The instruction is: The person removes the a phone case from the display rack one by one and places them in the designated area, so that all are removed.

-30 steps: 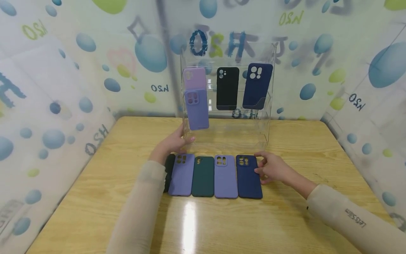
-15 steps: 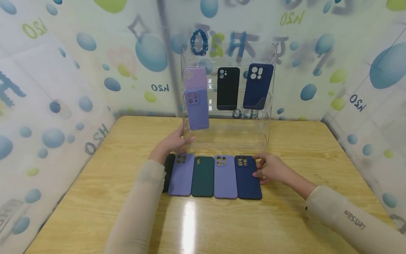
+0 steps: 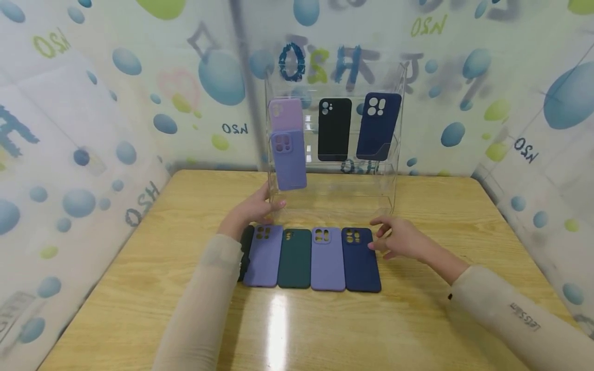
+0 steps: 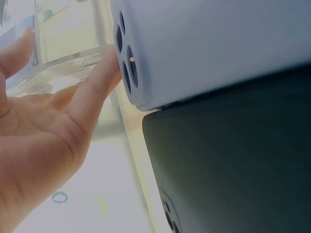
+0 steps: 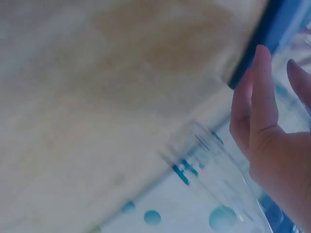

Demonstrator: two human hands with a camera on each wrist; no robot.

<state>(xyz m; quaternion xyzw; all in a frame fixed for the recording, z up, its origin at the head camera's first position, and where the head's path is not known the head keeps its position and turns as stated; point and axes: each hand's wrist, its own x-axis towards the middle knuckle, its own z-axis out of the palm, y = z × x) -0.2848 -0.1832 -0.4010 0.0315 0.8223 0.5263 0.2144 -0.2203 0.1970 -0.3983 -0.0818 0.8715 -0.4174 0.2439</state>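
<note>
On the table, a navy phone case [image 3: 361, 260] ends a row at the right. My right hand [image 3: 402, 238] is beside its upper right edge, fingers loosely bent and spread, thumb tip overlapping the edge in the head view. Leftward lie a lavender case [image 3: 328, 260], a dark green case [image 3: 295, 259], another lavender case [image 3: 263, 257] and a black case [image 3: 246, 252] partly hidden by the left sleeve. My left hand [image 3: 252, 208] rests at the lower left corner of the clear display stand [image 3: 334, 203]. In the left wrist view its fingers [image 4: 95, 90] are extended, thumb apart.
Upper tiers of the stand hold a pink case [image 3: 285, 113], a lavender-blue case [image 3: 291, 167], a black case [image 3: 334, 131] and a tilted navy case [image 3: 379, 126]. Behind the wooden table [image 3: 417, 319] hangs a bubble-patterned wall covering [image 3: 218, 77].
The navy case has slid slightly left against its neighbour, and the row has shifted a little left. My right fingers have loosened from its edge. My left hand stays by the stand.
</note>
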